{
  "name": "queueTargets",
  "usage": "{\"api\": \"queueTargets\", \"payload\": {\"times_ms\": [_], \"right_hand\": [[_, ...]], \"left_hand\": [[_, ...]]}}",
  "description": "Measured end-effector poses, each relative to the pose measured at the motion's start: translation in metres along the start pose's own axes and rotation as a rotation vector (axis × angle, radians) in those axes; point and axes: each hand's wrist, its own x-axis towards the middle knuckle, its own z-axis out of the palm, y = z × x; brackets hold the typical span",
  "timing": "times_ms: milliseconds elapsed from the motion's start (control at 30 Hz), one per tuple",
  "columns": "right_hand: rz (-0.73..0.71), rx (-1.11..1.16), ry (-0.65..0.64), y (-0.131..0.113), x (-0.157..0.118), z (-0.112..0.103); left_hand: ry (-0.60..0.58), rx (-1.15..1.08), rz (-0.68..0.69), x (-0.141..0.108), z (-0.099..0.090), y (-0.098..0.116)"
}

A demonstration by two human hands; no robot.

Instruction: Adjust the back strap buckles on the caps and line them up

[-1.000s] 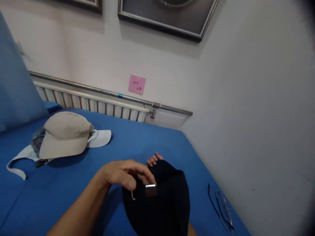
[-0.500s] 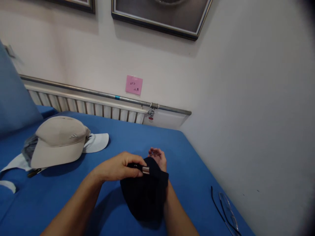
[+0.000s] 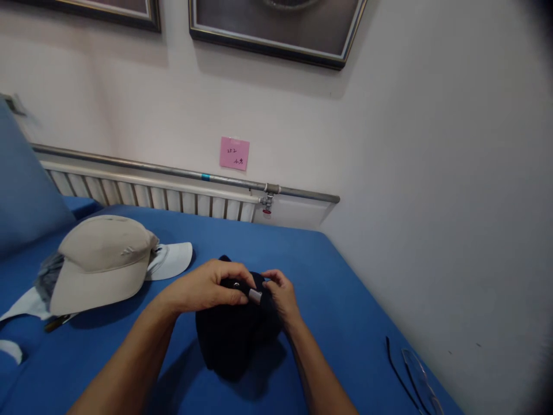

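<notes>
Gripping, left hand: the bare left hand [image 3: 216,285], at lower centre of the frame, has its thumb and fingers clamped on a black soft-fabric cap [image 3: 235,340], at its band beside a small silver rectangular metal buckle [image 3: 255,296].
Right hand: the bare right hand [image 3: 280,295], just right of the buckle, curls against the cap's edge, touching it; I cannot tell whether its grip is pinched together.
Black cap: lower centre, between the forearms, with its shadow below it on a blue-covered bench [image 3: 242,236]; a small round metal ring [image 3: 236,285] shows on the band.
Cap pile: at left, a beige cap with a curved brim [image 3: 103,248] covers part of a white cap brim [image 3: 173,260] and some grey fabric [image 3: 48,279]; what lies inside is hidden.
Eyeglasses: dark-armed eyeglasses [image 3: 391,362] in the lower right corner, cut by the bottom edge.
Wall: a pink paper note with handwriting [image 3: 234,154] at upper centre, above a grey metal pipe [image 3: 151,166] and a white ribbed radiator [image 3: 189,203].
Frames: a dark picture frame [image 3: 268,50] at top centre holds a partly visible greyish picture.
</notes>
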Motion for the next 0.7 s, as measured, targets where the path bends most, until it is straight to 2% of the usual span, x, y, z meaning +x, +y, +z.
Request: {"api": "queueTargets", "payload": {"times_ms": [133,233,267,300,367,433,533,700], "right_hand": [[-0.066,-0.032,0.057,-0.001,0.000,0.002],[-0.167,-0.043,0.134,-0.013,-0.016,-0.004],[-0.226,-0.045,0.152,-0.020,-0.024,-0.006],[-0.370,-0.081,0.157,-0.027,-0.032,-0.008],[-0.652,-0.193,0.077,-0.041,-0.049,-0.007],[-0.813,-0.275,-0.076,-0.053,-0.063,-0.003],[-0.844,-0.341,-0.199,-0.063,-0.075,0.004],[-0.862,-0.525,-0.326,-0.067,-0.079,0.011]], "left_hand": [[0.031,-0.095,-0.154,0.010,0.008,-0.027],[0.029,-0.233,-0.177,0.015,0.016,-0.050],[0.004,-0.275,-0.167,0.015,0.018,-0.056],[-0.033,-0.320,-0.152,0.014,0.018,-0.061],[-0.123,-0.421,-0.118,0.010,0.016,-0.067],[-0.188,-0.498,-0.101,0.003,0.012,-0.072],[-0.198,-0.559,-0.107,-0.006,0.007,-0.077],[-0.038,-0.688,-0.095,-0.010,0.012,-0.080]]}}
